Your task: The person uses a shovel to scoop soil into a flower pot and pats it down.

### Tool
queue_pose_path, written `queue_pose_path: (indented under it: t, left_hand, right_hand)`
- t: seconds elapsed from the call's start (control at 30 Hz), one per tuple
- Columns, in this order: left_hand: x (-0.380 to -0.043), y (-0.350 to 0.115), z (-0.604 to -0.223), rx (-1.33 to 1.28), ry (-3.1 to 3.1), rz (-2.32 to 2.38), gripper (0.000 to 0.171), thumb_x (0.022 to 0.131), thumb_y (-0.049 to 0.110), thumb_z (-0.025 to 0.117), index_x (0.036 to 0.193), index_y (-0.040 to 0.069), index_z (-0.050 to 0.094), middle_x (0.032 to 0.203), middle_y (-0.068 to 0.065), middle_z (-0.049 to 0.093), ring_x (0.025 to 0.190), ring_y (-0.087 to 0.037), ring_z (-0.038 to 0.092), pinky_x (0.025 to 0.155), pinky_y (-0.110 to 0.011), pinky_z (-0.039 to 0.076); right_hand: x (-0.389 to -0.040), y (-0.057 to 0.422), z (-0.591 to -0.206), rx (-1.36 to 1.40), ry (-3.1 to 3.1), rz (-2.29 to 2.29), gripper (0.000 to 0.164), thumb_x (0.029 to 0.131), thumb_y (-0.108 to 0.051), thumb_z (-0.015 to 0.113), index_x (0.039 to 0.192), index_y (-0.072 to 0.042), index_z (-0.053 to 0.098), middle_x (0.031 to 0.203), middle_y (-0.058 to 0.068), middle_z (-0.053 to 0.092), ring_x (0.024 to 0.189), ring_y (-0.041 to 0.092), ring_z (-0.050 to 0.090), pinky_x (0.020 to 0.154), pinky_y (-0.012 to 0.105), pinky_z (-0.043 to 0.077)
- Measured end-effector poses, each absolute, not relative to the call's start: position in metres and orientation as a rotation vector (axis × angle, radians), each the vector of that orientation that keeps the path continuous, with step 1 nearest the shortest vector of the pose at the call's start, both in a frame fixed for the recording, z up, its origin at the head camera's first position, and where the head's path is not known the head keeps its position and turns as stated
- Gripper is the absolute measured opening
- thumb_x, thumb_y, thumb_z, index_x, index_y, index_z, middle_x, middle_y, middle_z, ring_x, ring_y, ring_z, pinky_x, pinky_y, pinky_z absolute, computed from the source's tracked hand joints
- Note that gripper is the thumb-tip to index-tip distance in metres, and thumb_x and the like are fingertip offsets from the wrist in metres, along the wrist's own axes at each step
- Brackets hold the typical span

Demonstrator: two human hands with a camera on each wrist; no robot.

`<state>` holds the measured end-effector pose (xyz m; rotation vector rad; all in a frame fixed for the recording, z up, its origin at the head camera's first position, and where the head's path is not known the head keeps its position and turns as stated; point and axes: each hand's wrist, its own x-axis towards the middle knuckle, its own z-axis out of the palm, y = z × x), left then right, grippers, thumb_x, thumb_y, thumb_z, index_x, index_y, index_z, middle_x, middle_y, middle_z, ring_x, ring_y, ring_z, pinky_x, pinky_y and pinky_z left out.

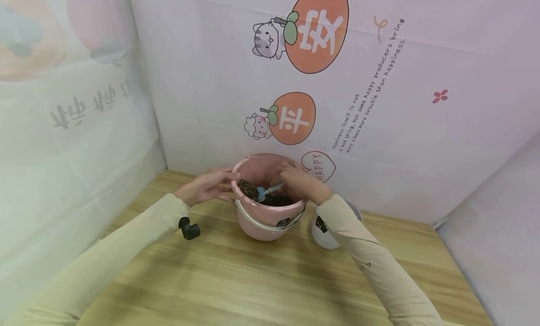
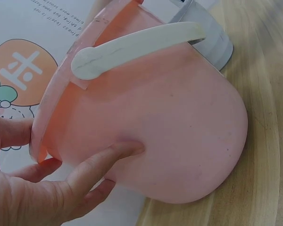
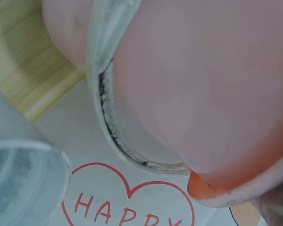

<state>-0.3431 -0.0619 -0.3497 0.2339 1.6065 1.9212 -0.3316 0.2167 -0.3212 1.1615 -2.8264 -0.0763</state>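
Note:
A pink bucket (image 1: 257, 227) with a white handle (image 2: 141, 44) stands on the wooden table and has dark soil (image 1: 280, 201) inside. My left hand (image 1: 208, 187) holds its left rim, the thumb at the edge and the other fingers against the outer wall, as the left wrist view shows. Inside the bucket, my right hand (image 1: 299, 180) grips a small trowel (image 1: 262, 193) by its pale handle. The blue blade meets a clump of dark soil near the left inner wall. In the right wrist view the bucket's side hides the trowel and most of that hand.
A whitish small pail (image 1: 326, 237) stands right of the bucket, partly behind my right sleeve. Close behind the bucket rises a printed white wall cover (image 1: 202, 91). The wooden tabletop (image 1: 236, 279) stretches in front. A black piece (image 1: 190, 229) is fixed at my left cuff.

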Motion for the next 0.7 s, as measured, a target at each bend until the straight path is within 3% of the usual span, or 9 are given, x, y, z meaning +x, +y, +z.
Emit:
queue_pose_path:
  t: [0.1, 0.3, 0.43, 0.63, 0.7]
  left_hand:
    - [-0.342, -0.062, -0.349, 0.236, 1.607, 1.92, 0.068, 0.11, 0.008, 0.044, 0.167, 0.002, 0.008, 0.164, -0.029, 0.02, 0.151, -0.051, 0.029, 0.111, -0.063, 0.048]
    - [-0.342, -0.062, -0.351, 0.247, 1.616, 1.912, 0.067, 0.111, 0.01, 0.044, 0.168, 0.003, 0.01, 0.161, -0.028, 0.025, 0.149, -0.052, 0.031, 0.11, -0.064, 0.049]
    - [-0.342, -0.062, -0.352, 0.245, 1.629, 1.91, 0.067, 0.111, 0.011, 0.045, 0.168, 0.003, 0.01, 0.158, -0.026, 0.03, 0.149, -0.051, 0.032, 0.11, -0.063, 0.05]
    - [-0.343, -0.061, -0.352, 0.248, 1.643, 1.906, 0.068, 0.111, 0.01, 0.044, 0.167, 0.002, 0.007, 0.134, -0.017, 0.043, 0.146, -0.048, 0.034, 0.111, -0.063, 0.049]
    - [-0.343, -0.061, -0.352, 0.251, 1.645, 1.906, 0.068, 0.111, 0.011, 0.044, 0.167, 0.001, 0.007, 0.126, -0.014, 0.044, 0.146, -0.048, 0.034, 0.112, -0.064, 0.048]
  right_hand:
    - [-0.333, 0.218, -0.322, 1.207, -2.809, -0.008, 0.014, 0.092, -0.015, 0.081, 0.105, -0.015, 0.084, 0.098, 0.001, 0.074, 0.105, 0.022, 0.056, 0.101, 0.045, 0.046]
    - [-0.333, 0.224, -0.319, 1.196, -2.838, 0.108, 0.017, 0.096, -0.029, 0.079, 0.111, -0.023, 0.084, 0.105, -0.001, 0.075, 0.103, 0.02, 0.057, 0.093, 0.045, 0.048]
    - [-0.333, 0.23, -0.317, 1.232, -2.797, 0.188, 0.019, 0.095, -0.028, 0.08, 0.112, -0.02, 0.083, 0.107, 0.002, 0.075, 0.1, 0.021, 0.06, 0.088, 0.039, 0.052]
    - [-0.331, 0.241, -0.312, 1.209, -2.8, 0.241, 0.024, 0.092, -0.024, 0.083, 0.115, -0.018, 0.082, 0.118, 0.003, 0.075, 0.113, 0.024, 0.061, 0.097, 0.044, 0.049]
    - [-0.329, 0.244, -0.31, 1.162, -2.823, 0.239, 0.027, 0.091, -0.015, 0.083, 0.117, -0.019, 0.081, 0.123, 0.005, 0.074, 0.116, 0.026, 0.059, 0.099, 0.048, 0.046]
